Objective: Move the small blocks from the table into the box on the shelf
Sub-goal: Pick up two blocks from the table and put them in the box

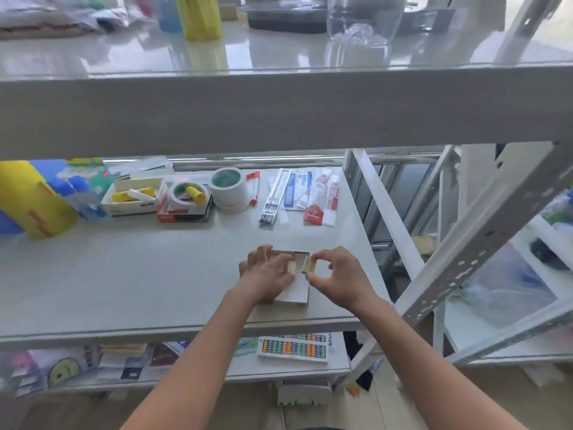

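A small flat box (294, 290) with a pale inside lies on the middle shelf (139, 274), near its front edge. Both hands hover just over the box. My left hand (266, 276) pinches a small pale wooden block (290, 267) and partly covers the box's left half. My right hand (339, 279) pinches a second small block (309, 264) between thumb and fingers above the box's right side. The two blocks are close together, a little apart. What lies inside the box is hidden by the hands.
At the back of the shelf sit tape rolls (229, 186), a red marker (254, 187), small boxes with glue sticks (133, 197), packets (319, 197) and a yellow cylinder (34, 200). A white metal upright (483, 237) slants at the right. An abacus (293, 349) lies on the shelf below.
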